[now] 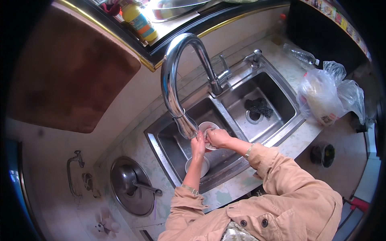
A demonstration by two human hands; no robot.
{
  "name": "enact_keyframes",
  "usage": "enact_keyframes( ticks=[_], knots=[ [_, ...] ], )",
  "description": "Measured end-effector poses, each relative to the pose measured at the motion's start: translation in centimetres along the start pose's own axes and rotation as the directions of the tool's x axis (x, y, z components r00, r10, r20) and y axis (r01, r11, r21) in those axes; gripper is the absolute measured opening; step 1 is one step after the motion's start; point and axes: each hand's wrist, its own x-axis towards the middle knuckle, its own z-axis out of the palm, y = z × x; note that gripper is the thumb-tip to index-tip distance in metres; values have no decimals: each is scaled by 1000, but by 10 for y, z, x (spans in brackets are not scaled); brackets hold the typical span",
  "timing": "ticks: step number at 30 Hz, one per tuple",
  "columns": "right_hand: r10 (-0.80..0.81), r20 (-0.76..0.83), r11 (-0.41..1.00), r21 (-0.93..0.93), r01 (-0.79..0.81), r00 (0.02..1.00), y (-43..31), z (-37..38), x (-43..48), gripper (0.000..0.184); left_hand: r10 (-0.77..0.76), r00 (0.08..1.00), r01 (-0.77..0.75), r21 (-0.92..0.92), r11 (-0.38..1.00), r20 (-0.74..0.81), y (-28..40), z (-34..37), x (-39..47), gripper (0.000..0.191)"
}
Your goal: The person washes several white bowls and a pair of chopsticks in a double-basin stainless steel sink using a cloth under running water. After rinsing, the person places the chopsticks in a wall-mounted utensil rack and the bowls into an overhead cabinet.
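Observation:
Over the left basin of a steel double sink [170, 144], my left hand [197, 146] grips the near-left side of a white bowl [206, 124]. The bowl is tilted, its inside facing up towards me. My right hand [219, 138] is pressed into it, with a pale, wet cloth [207, 131] bunched under the fingers. Both hands are just below the spout of a chrome gooseneck faucet [188, 128]; whether water runs cannot be made out. A second white dish [205, 169] sits on the basin floor, partly hidden by my left forearm.
Dark scouring mesh [258, 107] lies by the right basin's drain. Plastic bags [319, 93] and a clear bottle [301, 54] are on the counter at right. To the left rests a metal pan lid [123, 180] with a handled utensil [147, 188] on it. A yellow bottle [139, 22] stands on the sill.

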Motion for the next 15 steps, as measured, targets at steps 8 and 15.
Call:
enact_keyframes(
  ticks=[8,15],
  knots=[
    [-119,-258,950,253,186,959,6,-10,10,20,-163,986,157,-169,973,-24,6,27,-6,56],
    [-75,122,997,-2,76,990,2,-4,-11,19,87,981,-84,24,996,-173,-48,0,16,50]
  ],
)
